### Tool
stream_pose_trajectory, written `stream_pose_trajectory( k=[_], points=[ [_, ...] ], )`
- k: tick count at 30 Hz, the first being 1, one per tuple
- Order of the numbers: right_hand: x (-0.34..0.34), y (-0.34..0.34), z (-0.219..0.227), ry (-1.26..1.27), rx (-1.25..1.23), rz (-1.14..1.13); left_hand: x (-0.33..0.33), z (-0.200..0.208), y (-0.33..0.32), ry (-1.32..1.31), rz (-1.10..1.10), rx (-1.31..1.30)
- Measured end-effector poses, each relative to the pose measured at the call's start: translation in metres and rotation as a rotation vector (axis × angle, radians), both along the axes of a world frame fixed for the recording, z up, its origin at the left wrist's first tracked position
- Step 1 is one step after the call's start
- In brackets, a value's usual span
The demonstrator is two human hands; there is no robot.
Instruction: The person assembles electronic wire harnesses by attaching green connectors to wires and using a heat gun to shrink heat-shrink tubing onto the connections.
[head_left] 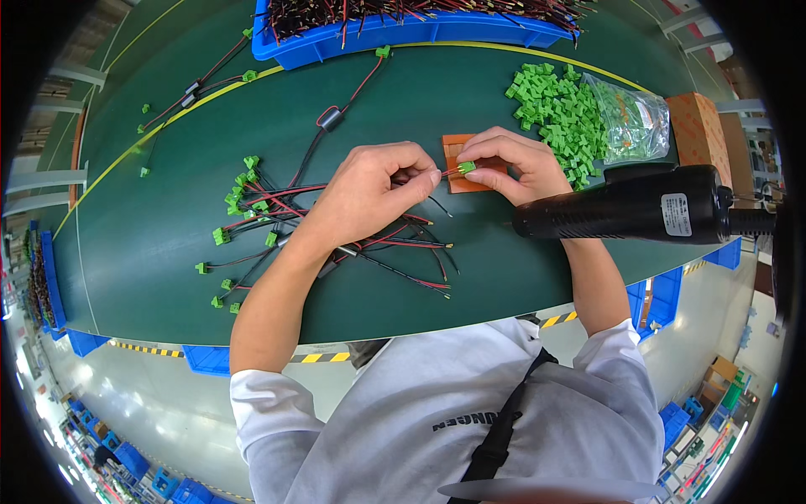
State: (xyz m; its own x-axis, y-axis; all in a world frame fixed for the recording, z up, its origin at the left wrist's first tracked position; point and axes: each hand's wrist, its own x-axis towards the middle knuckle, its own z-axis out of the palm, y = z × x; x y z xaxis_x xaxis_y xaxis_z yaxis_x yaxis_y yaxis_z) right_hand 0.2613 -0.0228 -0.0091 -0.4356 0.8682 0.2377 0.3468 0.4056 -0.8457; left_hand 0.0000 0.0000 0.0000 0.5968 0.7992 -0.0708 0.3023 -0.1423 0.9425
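Note:
Between thumb and fingers, my right hand (pixel 512 166) pinches a small green terminal connector (pixel 467 168). My left hand (pixel 378 185) is closed on a thin red-and-black wire (pixel 447 172) whose end meets the connector; whether it sits fully inside is too small to tell. Both hands are over an orange-brown block (pixel 457 141) lying on the green table. Beneath my left hand and forearm spreads a bundle of red and black wires (pixel 411 244) with bare ends. Several green connectors (pixel 243 189) cap its left ends.
A black cylindrical tool (pixel 625 206) juts in above my right forearm. Loose green connectors (pixel 546 101) lie beside a clear plastic bag (pixel 634 122) and a cardboard box (pixel 698 130). A blue bin (pixel 420 32) of wires stands at the far side. More wired cables (pixel 191 92) lie left.

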Motion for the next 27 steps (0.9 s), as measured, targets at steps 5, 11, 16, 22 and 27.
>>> stream_pose_trajectory(
  k=[5, 11, 16, 22, 27],
  points=[
    [0.000, 0.002, 0.001, -0.004, 0.014, -0.015, 0.001, -0.003, 0.001, -0.037, 0.017, 0.067],
    [0.000, 0.002, 0.003, -0.008, -0.006, -0.027, 0.003, -0.010, 0.001, -0.107, 0.053, 0.084],
    [-0.002, -0.001, 0.005, -0.009, -0.072, -0.061, 0.004, -0.010, 0.000, -0.078, 0.037, 0.280],
    [-0.003, -0.001, 0.003, 0.013, -0.069, -0.059, 0.001, -0.012, 0.002, -0.047, 0.029, 0.431],
    [-0.002, -0.001, 0.004, -0.011, 0.004, -0.037, 0.003, -0.011, -0.001, -0.073, 0.033, 0.350]
  ],
)
